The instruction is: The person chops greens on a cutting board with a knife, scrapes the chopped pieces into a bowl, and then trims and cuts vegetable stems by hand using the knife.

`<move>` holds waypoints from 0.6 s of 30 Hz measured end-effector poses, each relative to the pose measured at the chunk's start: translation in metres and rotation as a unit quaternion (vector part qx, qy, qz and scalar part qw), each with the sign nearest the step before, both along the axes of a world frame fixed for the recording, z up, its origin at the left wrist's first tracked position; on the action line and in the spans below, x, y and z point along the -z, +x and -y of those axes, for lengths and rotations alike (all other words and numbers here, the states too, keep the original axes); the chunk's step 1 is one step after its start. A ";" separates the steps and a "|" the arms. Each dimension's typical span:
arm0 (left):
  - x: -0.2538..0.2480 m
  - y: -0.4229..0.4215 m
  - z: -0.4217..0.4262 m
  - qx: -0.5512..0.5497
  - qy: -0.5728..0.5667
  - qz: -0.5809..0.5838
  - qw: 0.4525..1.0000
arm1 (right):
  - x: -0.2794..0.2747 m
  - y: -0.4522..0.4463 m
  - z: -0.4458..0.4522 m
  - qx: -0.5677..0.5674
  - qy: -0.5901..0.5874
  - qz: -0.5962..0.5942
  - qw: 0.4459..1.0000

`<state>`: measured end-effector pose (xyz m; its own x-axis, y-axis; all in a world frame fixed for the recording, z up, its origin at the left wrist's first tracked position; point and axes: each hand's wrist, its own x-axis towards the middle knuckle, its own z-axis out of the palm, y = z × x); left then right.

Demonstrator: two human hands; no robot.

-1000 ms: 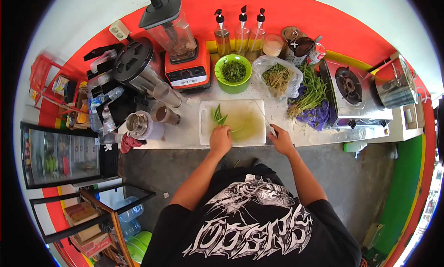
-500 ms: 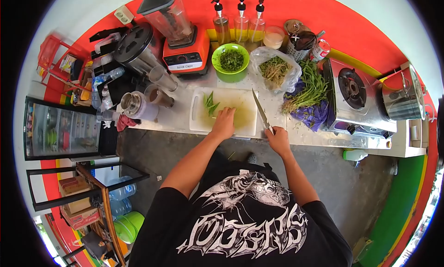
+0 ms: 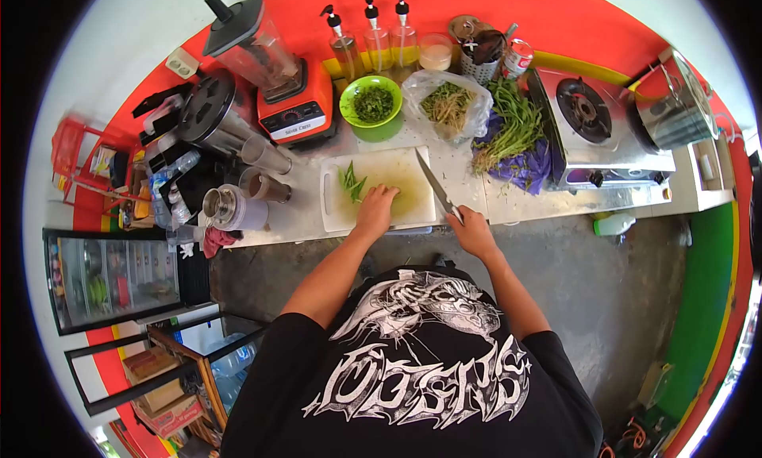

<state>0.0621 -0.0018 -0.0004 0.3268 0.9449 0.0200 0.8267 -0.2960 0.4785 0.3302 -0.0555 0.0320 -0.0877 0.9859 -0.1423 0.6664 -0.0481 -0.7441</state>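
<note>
On the white cutting board (image 3: 336,209), my left hand (image 3: 376,209) has its fingers curled down against a few long green leaves (image 3: 351,182). The leaf ends stick out on the left side of the hand; what lies under the fingers is hidden. Greenish wet stains mark the board around it. My right hand (image 3: 471,230) is closed round the handle of a kitchen knife (image 3: 432,180). The blade points up and away to the left, along the board's right edge. Behind the board stands a green bowl (image 3: 372,129) with chopped greens (image 3: 373,105) in it.
Stems fill a clear plastic bag (image 3: 474,117); beside it, leafy greens (image 3: 512,132) lie on purple plastic (image 3: 524,172). A gas stove (image 3: 591,136) and steel pot (image 3: 675,117) stand right. An orange blender (image 3: 294,109), cups and a jar (image 3: 236,209) stand left.
The whole view has shifted, with the counter items appearing further left. My left hand stays at the leaves, and my right hand still holds the knife beside the board.
</note>
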 end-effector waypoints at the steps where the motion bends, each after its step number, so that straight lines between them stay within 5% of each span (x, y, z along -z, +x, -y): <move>1: 0.001 0.001 0.001 0.007 -0.003 0.003 1.000 | 0.003 -0.007 0.002 0.007 -0.003 0.003 1.000; 9: 0.011 0.013 -0.016 0.001 0.025 0.106 0.994 | 0.009 -0.069 -0.006 0.030 0.004 0.152 0.988; 13: 0.013 0.026 -0.022 -0.054 -0.083 0.124 0.987 | 0.018 -0.098 -0.019 0.013 -0.038 0.244 0.969; 18: 0.016 0.025 -0.023 -0.046 0.003 0.134 0.990 | 0.019 -0.116 -0.029 -0.007 -0.073 0.300 0.951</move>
<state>0.0869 0.0212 -0.0160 0.2211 0.9700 0.1007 0.6934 -0.2290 0.6832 0.2140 -0.0267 0.0125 0.0403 0.9509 -0.3069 0.9703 -0.1105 -0.2151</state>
